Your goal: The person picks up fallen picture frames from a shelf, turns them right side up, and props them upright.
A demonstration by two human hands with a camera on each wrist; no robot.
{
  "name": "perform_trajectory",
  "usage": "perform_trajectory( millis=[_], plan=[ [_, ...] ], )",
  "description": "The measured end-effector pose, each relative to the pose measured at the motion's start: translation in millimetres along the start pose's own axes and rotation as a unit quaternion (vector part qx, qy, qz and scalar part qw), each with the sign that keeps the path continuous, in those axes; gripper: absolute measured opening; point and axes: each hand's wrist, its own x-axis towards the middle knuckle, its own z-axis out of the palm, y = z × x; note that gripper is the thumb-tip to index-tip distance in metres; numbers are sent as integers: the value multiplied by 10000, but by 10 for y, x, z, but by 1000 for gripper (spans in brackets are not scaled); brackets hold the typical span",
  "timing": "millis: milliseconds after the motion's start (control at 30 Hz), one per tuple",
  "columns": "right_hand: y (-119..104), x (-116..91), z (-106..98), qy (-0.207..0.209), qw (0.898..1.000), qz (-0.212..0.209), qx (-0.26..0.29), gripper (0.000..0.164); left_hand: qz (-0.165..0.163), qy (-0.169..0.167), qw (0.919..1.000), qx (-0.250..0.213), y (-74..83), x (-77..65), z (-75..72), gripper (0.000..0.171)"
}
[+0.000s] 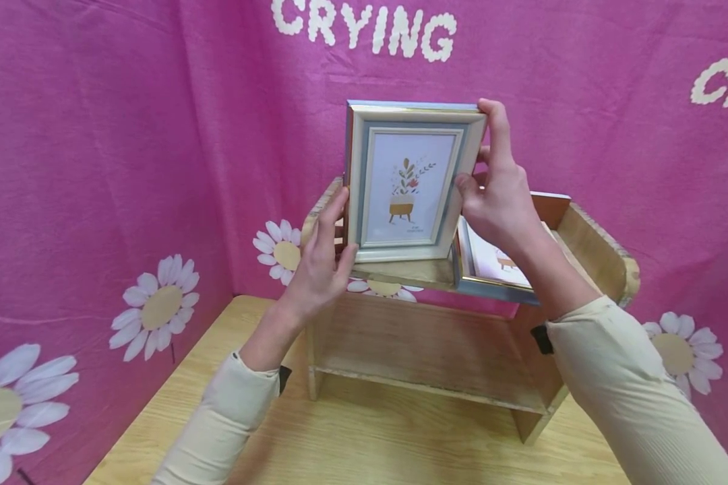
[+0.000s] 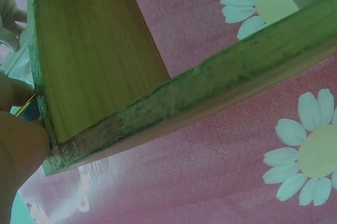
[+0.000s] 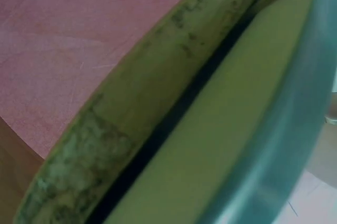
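Note:
A picture frame (image 1: pixel 412 182) with a pale and blue border stands nearly upright over the left part of a small wooden shelf's (image 1: pixel 425 340) top, leaning slightly. It shows a potted plant print. My left hand (image 1: pixel 317 269) pinches its lower left edge, thumb toward the front. On the right edge, my right hand (image 1: pixel 502 192) grips it, thumb on the front and one finger up at the top corner. In the left wrist view, the left hand's thumb and finger (image 2: pixel 21 145) close over a gold-edged piece beside the shelf's wooden side. The right wrist view shows no right hand.
A second picture frame (image 1: pixel 491 252) lies face up on the shelf top's right part, partly behind the right forearm. Raised side panels (image 1: pixel 603 246) bound that top. The shelf stands on a wooden table (image 1: pixel 364 438) against a pink flowered cloth (image 1: pixel 236 135).

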Motion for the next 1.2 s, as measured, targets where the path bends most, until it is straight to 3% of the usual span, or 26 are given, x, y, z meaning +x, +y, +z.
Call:
perform_trajectory(
  millis=[400,667,933,1200],
  plan=[
    [86,86,75,15,10000,-23,70,78,14,24,10000,-3,11,-1,10,72],
    [119,174,66,-272,9992,168,226,79,-108,66,9994,320,62,3,27,74],
    [132,234,49,-596,9949,432,688,79,-5,184,9981,590,129,-6,57,74],
    [183,229,74,-573,9939,511,794,88,-85,233,9979,598,149,-11,87,76]
  ],
)
